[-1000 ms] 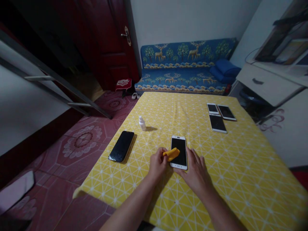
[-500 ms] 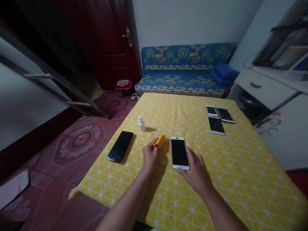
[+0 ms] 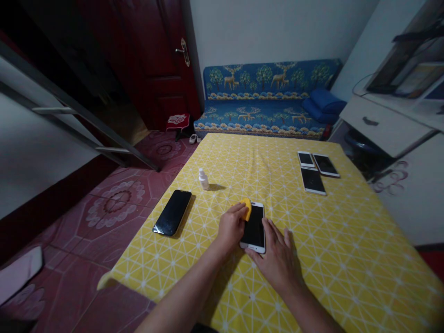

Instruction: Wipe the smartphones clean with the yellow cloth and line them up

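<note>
My left hand pinches a small yellow cleaning pad and presses it against the top left of the phone's dark screen. That white-framed smartphone lies on the yellow patterned tablecloth, tilted slightly. My right hand rests at the phone's lower right corner, its fingers spread and touching the phone's edge. The hand hides none of the screen's upper part, but my left fingers cover part of its left edge.
A black smartphone and a small white dropper bottle stand left of my hands. Several phones lie at the far right. A blue deer-patterned sofa stands behind the table, and a white drawer unit is to the right.
My left hand has moved right with the yellow pad, from beside the phone onto its screen. The white-framed phone has shifted slightly left and tilted.
</note>
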Available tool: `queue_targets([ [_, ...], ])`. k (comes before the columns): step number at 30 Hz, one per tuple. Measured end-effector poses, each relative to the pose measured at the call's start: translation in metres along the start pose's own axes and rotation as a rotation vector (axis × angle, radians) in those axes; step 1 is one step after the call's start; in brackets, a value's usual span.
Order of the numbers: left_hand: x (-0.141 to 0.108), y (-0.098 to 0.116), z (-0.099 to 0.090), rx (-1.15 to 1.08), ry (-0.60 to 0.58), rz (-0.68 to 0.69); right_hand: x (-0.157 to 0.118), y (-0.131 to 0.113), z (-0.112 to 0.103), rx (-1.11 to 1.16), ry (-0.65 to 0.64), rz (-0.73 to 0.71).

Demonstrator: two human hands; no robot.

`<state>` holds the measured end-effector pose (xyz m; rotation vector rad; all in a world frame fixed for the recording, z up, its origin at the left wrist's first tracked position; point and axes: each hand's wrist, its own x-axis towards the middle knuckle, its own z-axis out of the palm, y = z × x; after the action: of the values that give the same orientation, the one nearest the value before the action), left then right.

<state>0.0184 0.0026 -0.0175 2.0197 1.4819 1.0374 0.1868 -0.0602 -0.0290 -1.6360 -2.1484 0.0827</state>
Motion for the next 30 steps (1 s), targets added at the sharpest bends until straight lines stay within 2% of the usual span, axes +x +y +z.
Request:
queue_targets([
  [4,-0.003,0.002,0.005,0.130,-0.063,0.020,0.000,-0.003,-0.002,0.004,0.021,-0.011],
  [10,0.012,0.014,0.006,0.276,-0.121,0.053,0.001,-0.005,-0.003,0.004,0.035,-0.005],
  [23,0.031,0.024,0.008,0.403,-0.268,0.139,0.003,-0.008,-0.005,0.047,0.053,-0.006],
  [30,0.040,0.031,0.014,0.416,-0.346,0.208,0.004,-0.009,-0.007,0.043,-0.001,0.042],
])
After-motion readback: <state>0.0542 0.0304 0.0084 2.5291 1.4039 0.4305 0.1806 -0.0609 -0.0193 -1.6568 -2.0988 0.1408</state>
